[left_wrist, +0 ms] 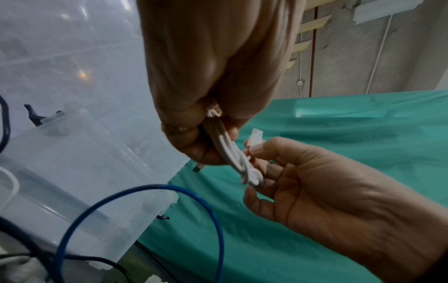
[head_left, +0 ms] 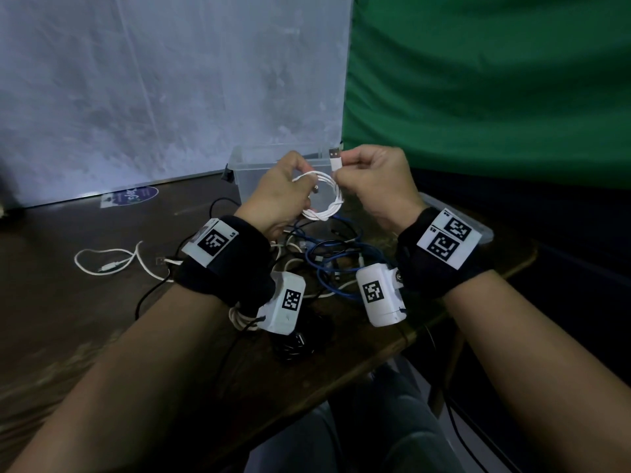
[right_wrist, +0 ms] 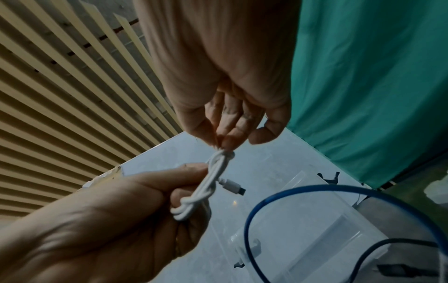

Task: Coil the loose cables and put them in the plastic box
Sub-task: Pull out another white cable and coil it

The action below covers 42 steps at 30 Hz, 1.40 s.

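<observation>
With the left hand [head_left: 283, 196] pinching the white cable [head_left: 324, 199] coil above the table [head_left: 85, 319], just before the plastic box [head_left: 246, 172], and the right hand [head_left: 372, 186] pinching its plug end [head_left: 335, 159], the person probably does best tucking that tail snugly around the loops.

Dim room, low light. Dark brown wooden table [head_left: 85, 319], worn surface, fills lower left; its edge runs off toward 3 o'clock. Pale grey-white backdrop sheet [head_left: 153, 90] stands behind the table from 9 to 12 o'clock, mottled. Green cloth [head_left: 495, 80] hangs at 1 to 3 o'clock, dark below it. Round sticker [head_left: 136, 196] on the table at the sheet's foot. Wrist views: slatted beige ceiling [right_wrist: 60, 95], rough concrete wall [left_wrist: 400, 57] with thin pipes [left_wrist: 314, 47].
</observation>
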Available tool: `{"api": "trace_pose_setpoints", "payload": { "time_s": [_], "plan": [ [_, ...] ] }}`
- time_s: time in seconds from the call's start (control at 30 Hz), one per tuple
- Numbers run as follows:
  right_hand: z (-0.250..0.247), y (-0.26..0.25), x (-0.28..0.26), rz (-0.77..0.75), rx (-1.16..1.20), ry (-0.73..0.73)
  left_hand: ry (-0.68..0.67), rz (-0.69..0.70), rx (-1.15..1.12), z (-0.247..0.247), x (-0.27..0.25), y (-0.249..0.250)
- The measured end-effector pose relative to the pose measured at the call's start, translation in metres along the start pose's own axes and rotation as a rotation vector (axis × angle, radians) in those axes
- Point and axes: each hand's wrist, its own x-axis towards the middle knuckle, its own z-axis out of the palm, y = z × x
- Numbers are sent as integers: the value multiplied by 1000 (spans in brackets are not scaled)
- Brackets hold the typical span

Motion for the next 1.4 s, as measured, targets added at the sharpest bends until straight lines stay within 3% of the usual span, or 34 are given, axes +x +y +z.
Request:
{"api": "trace_pose_setpoints", "payload": {
  "time_s": [0.33, 0.77, 1.07, 1.27, 1.4],
  "plan": [
    [-4, -3, 0, -152, -311, -165, 91, 9, 24, 3, 3, -4],
    [-11, -15, 6, -132, -667, -380, -81, -166, -139, 5, 1, 0],
    [-7, -12, 2, -104, -734, -331, -115, -118, -3, 2, 1, -1],
    [-5, -8, 0, -144, -731, -264, -132, -130, -38, -2, 0, -1],
    [-5, -8, 0, -127, -619, -252, -48, -93, -37, -3, -1, 1]
  ]
}}
